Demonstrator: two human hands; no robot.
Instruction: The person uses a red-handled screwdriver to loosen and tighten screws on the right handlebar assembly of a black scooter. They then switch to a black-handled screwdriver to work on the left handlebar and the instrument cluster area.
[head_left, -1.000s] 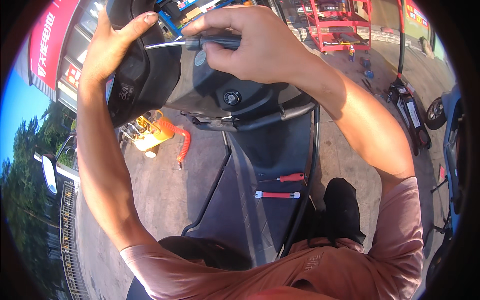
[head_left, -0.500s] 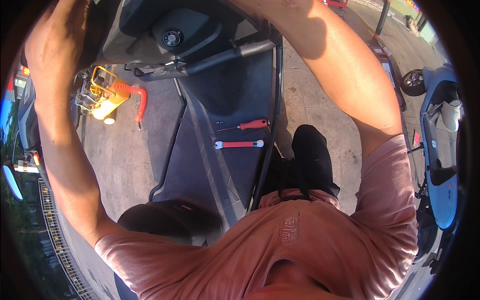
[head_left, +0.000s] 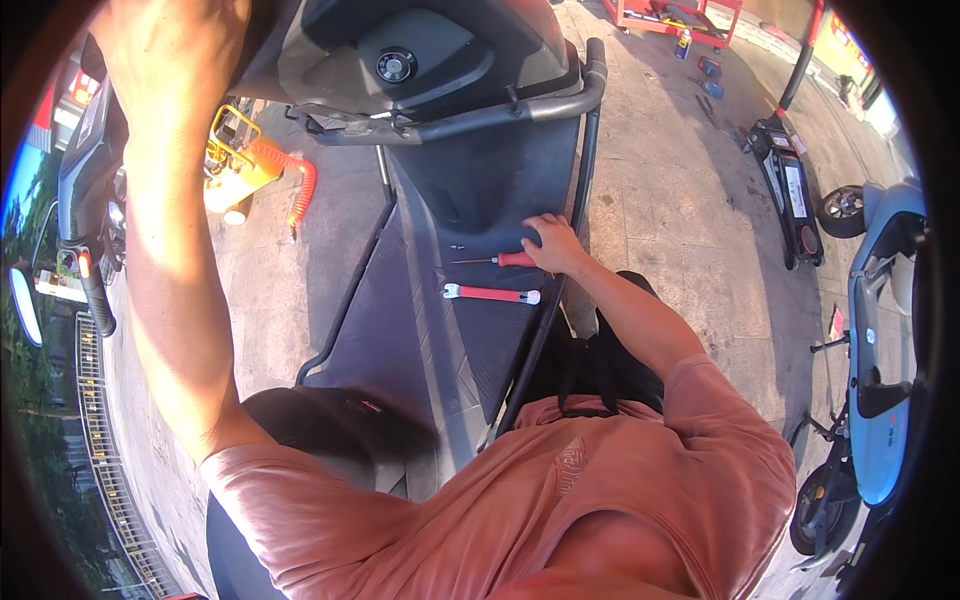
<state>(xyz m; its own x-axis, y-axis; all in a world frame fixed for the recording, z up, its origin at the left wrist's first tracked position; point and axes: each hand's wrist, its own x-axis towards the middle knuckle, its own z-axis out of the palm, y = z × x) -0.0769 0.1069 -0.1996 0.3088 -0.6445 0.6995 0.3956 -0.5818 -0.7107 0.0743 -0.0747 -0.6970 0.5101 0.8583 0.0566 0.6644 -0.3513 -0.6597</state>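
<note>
My right hand (head_left: 556,245) is low over the footboard of a dark scooter, at the red handle of a screwdriver (head_left: 515,259). Its fingers look apart and bent; part of the handle is hidden beneath the hand. The screwdriver lies flat, its thin shaft pointing left. Just nearer to me lies a red-handled wrench (head_left: 492,294) with silver ends. Two tiny screws (head_left: 457,247) rest beyond the shaft. My left hand (head_left: 178,50) is raised at the upper left beside the scooter's dark front panel (head_left: 440,70); its fingers are out of sight.
A black tube frame (head_left: 480,125) borders the footboard. On the left ground stands a yellow air compressor (head_left: 240,180) with a coiled orange hose (head_left: 304,190). To the right are a floor jack (head_left: 790,190) and a blue scooter (head_left: 880,340). A red tool cart (head_left: 690,25) stands far off.
My right hand has come down from the scooter's upper front to the screwdriver on the footboard. My left hand stays raised at the upper left. The view has shifted slightly.
</note>
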